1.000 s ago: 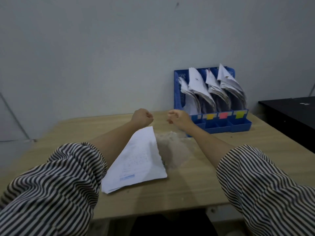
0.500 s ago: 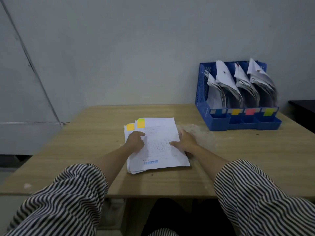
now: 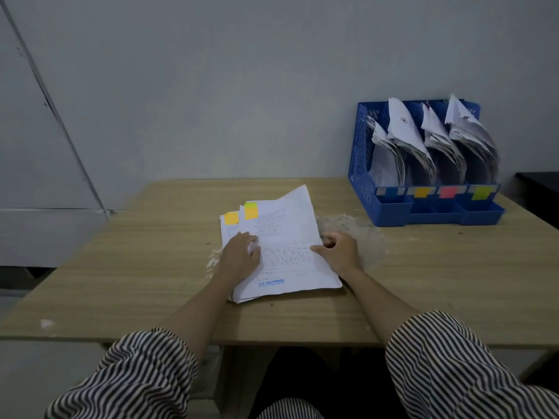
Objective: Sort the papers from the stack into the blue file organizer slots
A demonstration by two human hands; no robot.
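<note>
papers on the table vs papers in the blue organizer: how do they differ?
The stack on the table lies flat; the papers in the organizer stand upright, curling over at the top. The stack is one pile, held by the left hand and right hand; the organizer papers are untouched and split across four slots. Sticky tabs sit on the stack's sheets, but on the organizer's front rail. Both are white printed sheets.

One blue file organizer point(image 3: 364, 164) stands far right on one wooden table point(image 3: 453, 282), with four slots, each holding a sheaf of papers. Its front carries four coloured tabs. One paper stack point(image 3: 284, 255) lies near centre, showing two sticky notes. Two hands, left hand point(image 3: 240, 257) and right hand point(image 3: 340, 254), rest on it.
</note>
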